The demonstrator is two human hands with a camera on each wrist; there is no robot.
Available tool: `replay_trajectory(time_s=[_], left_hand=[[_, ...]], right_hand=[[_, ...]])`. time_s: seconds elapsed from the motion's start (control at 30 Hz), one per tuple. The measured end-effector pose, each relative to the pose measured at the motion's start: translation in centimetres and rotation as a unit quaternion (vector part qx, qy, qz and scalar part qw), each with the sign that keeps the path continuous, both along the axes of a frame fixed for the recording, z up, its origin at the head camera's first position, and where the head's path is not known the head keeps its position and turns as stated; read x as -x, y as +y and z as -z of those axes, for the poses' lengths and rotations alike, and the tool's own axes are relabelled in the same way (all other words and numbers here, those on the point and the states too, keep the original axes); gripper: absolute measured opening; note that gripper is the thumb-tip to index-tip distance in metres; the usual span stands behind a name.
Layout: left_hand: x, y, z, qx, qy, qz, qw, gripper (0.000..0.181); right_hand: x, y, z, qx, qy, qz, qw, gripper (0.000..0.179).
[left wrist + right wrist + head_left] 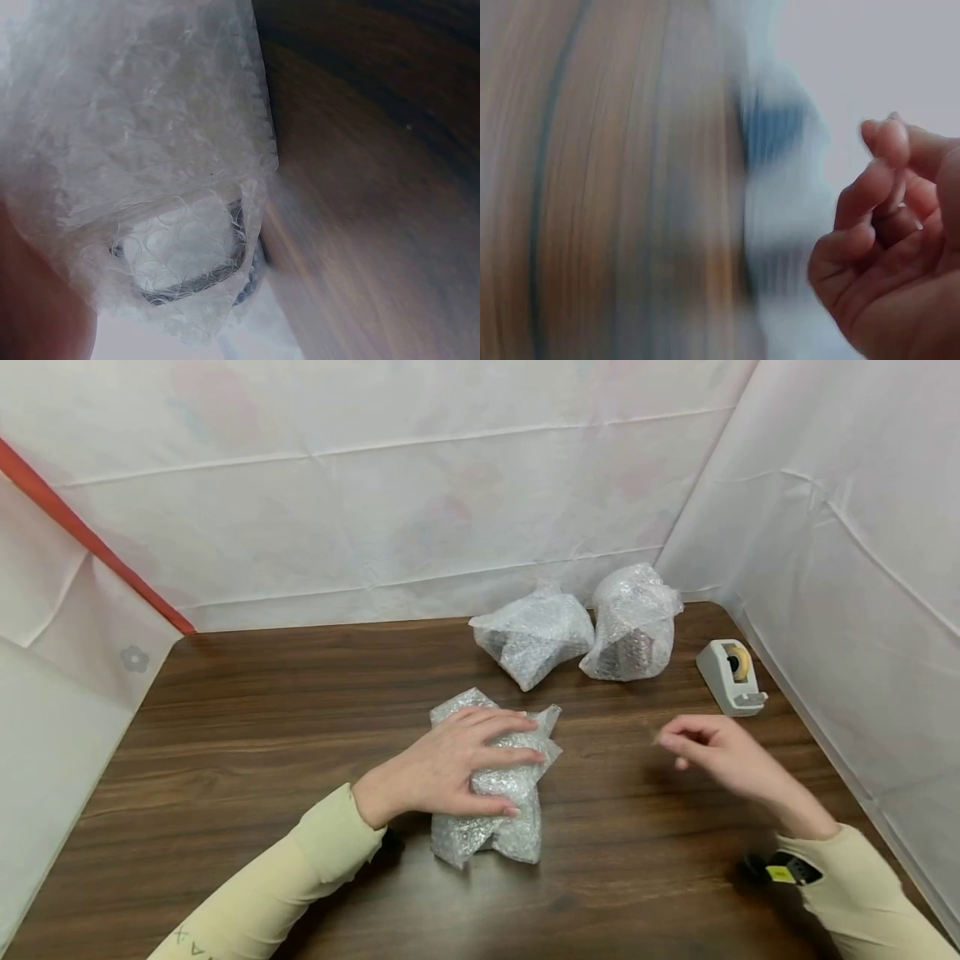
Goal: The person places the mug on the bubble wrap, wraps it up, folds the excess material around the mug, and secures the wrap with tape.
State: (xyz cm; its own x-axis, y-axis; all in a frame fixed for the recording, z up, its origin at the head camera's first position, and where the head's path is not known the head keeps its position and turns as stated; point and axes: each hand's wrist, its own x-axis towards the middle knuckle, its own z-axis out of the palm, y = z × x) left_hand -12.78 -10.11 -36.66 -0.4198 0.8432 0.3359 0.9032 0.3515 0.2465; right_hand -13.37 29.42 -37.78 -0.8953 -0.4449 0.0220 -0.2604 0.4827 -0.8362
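Bubble wrap [513, 835] is folded round a thing at the middle of the table. My left hand [459, 762] rests on top of it, fingers spread and nearly straight. In the left wrist view, a dark-edged, pale thing [187, 251] shows through the clear bubble wrap [150, 112]; the wrap hides the rest of it. Off to the right, my right hand [723, 753] is raised above the table, thumb and forefinger pinched together. A faint, clear bit, like a piece of tape [656, 737], shows at its fingertips. The right wrist view is blurred behind the curled fingers [866, 187].
Two bubble-wrapped bundles, one [536, 631] beside the other [633, 622], stand at the back of the table. A white tape dispenser [723, 681] with a yellowish roll sits near the right edge. White cloth [450, 485] hangs behind the brown wooden table [262, 727].
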Motion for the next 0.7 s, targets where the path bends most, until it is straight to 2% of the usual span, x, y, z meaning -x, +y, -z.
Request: replay_trajectory(time_s=[0.13, 0.23, 0.3, 0.4, 0.53, 0.7], left_hand=[[-0.1, 0.1, -0.1, 0.002, -0.02, -0.016, 0.9997, 0.084], [-0.1, 0.1, -0.3, 0.005, -0.04, -0.031, 0.9987, 0.094], [-0.1, 0.0, -0.3, 0.005, -0.046, -0.035, 0.9983, 0.096], [0.0, 0.1, -0.2, 0.003, -0.047, -0.033, 0.9983, 0.095], [0.0, 0.1, 0.0, -0.003, -0.045, -0.031, 0.9985, 0.094], [0.0, 0.0, 0.0, -0.014, -0.04, -0.023, 0.9988, 0.087]], right_hand=[[-1.0, -5.0, -0.9, 0.084, 0.002, -0.094, 0.9921, 0.016], [-1.5, -8.1, -0.9, 0.124, -0.024, -0.146, 0.9811, 0.015], [-1.7, -10.0, -0.8, 0.138, -0.046, -0.165, 0.9754, 0.014], [-2.0, -11.9, -0.4, 0.131, -0.074, -0.161, 0.9755, 0.013], [-2.2, -13.4, 0.1, 0.091, -0.088, -0.12, 0.9847, 0.023], [-2.3, -14.4, 0.0, 0.057, -0.1, -0.085, 0.9898, 0.032]])
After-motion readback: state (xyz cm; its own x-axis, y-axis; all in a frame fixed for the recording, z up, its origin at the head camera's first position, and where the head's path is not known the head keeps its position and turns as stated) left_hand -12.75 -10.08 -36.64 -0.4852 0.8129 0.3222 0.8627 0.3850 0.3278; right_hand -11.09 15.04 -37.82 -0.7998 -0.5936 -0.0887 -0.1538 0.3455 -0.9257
